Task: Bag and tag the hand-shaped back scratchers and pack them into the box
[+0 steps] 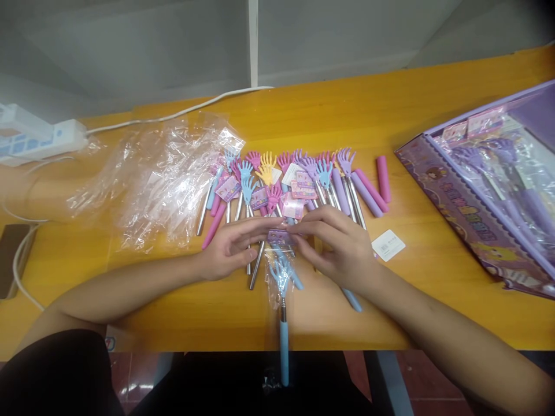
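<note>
A light blue back scratcher (284, 341) with a hand-shaped head lies in a clear plastic bag (273, 297), its handle reaching past the table's front edge. A purple printed card (278, 237) shows at the bag's top. My right hand (336, 245) pinches the bag's top edge by the card between thumb and fingertips. From the other side, my left hand (232, 245) stretches its fingers along that edge, fingertips touching it and thumb apart. Just beyond are several loose back scratchers (274, 196) in pink, blue, yellow and purple, with metal rods and cards.
Crumpled clear bags (169, 185) are heaped at left. At right stands a purple printed display box (468, 214) holding bagged purple back scratchers. A white card (388, 245) and a pink handle tube (384, 179) lie nearby. A power strip (65, 138) with a white cable sits at far left.
</note>
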Demonstrator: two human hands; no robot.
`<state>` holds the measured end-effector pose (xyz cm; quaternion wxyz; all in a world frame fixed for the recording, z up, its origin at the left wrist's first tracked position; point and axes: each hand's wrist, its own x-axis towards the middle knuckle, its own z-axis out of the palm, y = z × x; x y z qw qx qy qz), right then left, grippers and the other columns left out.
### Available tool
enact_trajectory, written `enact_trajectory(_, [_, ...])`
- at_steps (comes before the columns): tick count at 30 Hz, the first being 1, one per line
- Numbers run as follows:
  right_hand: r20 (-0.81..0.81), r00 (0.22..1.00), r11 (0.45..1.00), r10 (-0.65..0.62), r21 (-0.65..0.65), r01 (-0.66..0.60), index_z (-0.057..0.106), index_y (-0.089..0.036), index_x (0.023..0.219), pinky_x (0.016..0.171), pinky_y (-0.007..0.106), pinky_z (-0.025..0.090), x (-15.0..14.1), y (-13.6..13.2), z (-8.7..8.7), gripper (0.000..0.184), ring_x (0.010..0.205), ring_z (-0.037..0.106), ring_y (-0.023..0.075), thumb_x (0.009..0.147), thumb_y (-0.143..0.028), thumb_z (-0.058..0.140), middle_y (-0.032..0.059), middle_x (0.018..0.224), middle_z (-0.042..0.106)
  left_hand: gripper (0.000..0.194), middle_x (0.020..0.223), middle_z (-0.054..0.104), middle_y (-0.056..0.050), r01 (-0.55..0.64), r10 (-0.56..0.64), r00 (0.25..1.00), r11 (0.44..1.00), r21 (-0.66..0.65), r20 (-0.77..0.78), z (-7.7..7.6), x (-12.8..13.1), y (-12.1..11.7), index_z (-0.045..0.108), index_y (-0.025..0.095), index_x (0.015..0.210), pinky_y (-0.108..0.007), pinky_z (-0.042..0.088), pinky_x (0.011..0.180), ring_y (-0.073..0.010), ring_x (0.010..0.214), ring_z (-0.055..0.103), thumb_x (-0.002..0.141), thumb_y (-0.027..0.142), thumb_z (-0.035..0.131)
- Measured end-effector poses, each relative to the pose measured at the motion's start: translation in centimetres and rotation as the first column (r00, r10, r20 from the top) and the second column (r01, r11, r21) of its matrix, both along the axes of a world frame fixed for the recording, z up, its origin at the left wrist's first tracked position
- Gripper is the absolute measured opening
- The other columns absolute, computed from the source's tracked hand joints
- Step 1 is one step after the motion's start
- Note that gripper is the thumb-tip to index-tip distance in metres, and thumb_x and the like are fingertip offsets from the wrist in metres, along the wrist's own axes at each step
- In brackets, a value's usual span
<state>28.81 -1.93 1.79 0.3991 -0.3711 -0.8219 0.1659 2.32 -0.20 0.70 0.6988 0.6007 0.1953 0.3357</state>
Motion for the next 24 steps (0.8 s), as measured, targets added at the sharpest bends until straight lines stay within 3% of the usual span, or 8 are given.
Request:
enact_trajectory(5, [0.021,0.999,1.000,0.028,-0.011,-0.027,0.071,-0.028,0.123,0.069,0.036,0.056,0.1,-0.1,-0.2,0.035,0.083,0.063,0.0195,0.092,-0.011,0.073,0.0049,0.101,0.058,0.055,0.158,0.060,-0.018,0.015,-0.015,1.000,0.999,-0.033,-0.006,0.0,-0.1,0.0,0.053,0.024,0.160,-0.055,0.046,0.128,-0.0324,0.150,0.057,0.106,0.032,0.064])
enact_trajectory(11, [0.033,0.997,0.998,0.064,0.022,-0.065,0.069,-0.029,0.132,0.067,0.037,0.056,0.4,-0.1,-0.1,0.043,0.085,0.064,0.0212,0.093,-0.011,0.071,0.0060,0.101,0.059,0.055,0.160,0.058,-0.018,0.019,-0.019,1.000,0.999,-0.027,0.011,-0.1,0.0,-0.1,0.054,0.024,0.159,-0.054,0.047,0.127,-0.0324,0.150,0.056,0.106,0.031,0.065])
enact_trajectory(14, [-0.031,0.999,0.998,-0.027,0.056,0.028,0.067,-0.036,0.138,0.070,0.040,0.060,0.8,-0.3,-0.2,0.051,0.087,0.068,0.0224,0.096,-0.007,0.063,0.0068,0.106,0.066,0.057,0.160,0.057,-0.019,0.006,-0.006,1.000,0.999,-0.039,0.002,-0.2,0.0,-0.1,0.052,0.023,0.160,-0.058,0.046,0.127,-0.0345,0.152,0.055,0.106,0.033,0.065])
enact_trajectory(19, [-0.221,0.960,0.985,-0.171,-0.054,0.163,0.069,-0.047,0.136,0.057,0.041,0.060,1.4,-0.8,-0.6,0.051,0.066,0.066,0.0167,0.101,-0.012,0.056,0.0068,0.127,0.068,0.057,0.158,0.059,-0.019,0.009,-0.009,1.000,0.999,-0.042,0.021,-0.2,0.0,0.0,0.053,0.022,0.160,-0.059,0.046,0.127,-0.0347,0.151,0.056,0.105,0.033,0.065])
enact_trajectory(21, [-0.242,0.951,0.981,-0.192,-0.049,0.185,0.069,-0.047,0.136,0.067,0.047,0.065,1.3,-0.9,-0.6,0.050,0.074,0.070,0.0195,0.101,-0.012,0.057,0.0065,0.132,0.066,0.058,0.159,0.058,-0.019,-0.002,0.002,1.000,0.999,-0.049,0.017,-0.3,-0.1,-0.1,0.052,0.022,0.160,-0.058,0.046,0.127,-0.0347,0.151,0.055,0.105,0.034,0.066])
enact_trajectory(24, [-0.238,0.943,0.971,-0.233,0.003,0.240,0.066,-0.044,0.136,0.093,0.057,0.064,0.8,-0.8,-0.3,0.050,0.106,0.072,0.0292,0.099,-0.010,0.059,0.0071,0.133,0.065,0.062,0.164,0.053,-0.019,-0.013,0.014,1.000,0.998,-0.060,0.009,-0.5,-0.1,-0.1,0.050,0.024,0.161,-0.059,0.048,0.126,-0.0360,0.152,0.054,0.104,0.038,0.068])
